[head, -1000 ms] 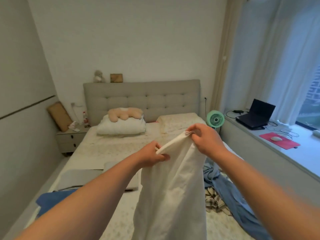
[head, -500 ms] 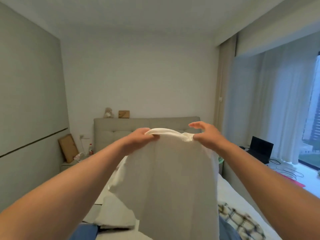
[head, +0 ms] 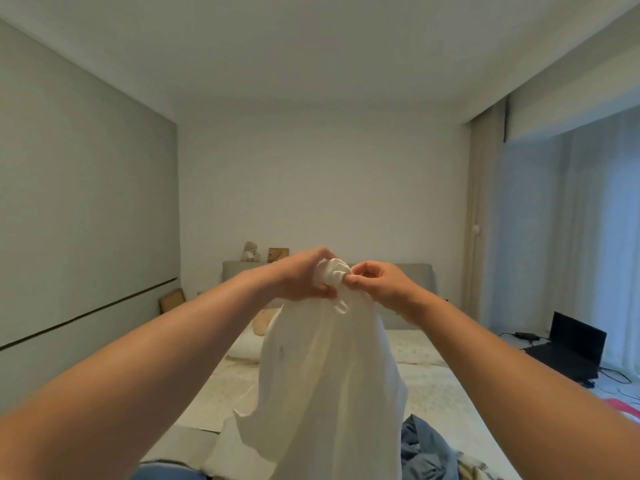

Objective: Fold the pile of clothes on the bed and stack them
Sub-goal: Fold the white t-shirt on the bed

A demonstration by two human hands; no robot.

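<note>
Blue garment [head: 427, 448] crumpled at bed's [head: 450, 393] near right edge. White garment [head: 322, 393] hangs in the air above the bed's near end, top edge bunched. Left hand [head: 304, 277] grip closed round the bunch, right hand [head: 375, 284] grip pinching it, hands touching. Pillow [head: 246, 344] and headboard [head: 412, 275] at far end.

Both forearms are bare up to the left hand [head: 300, 276] and right hand [head: 380, 285], no sleeves showing.
</note>
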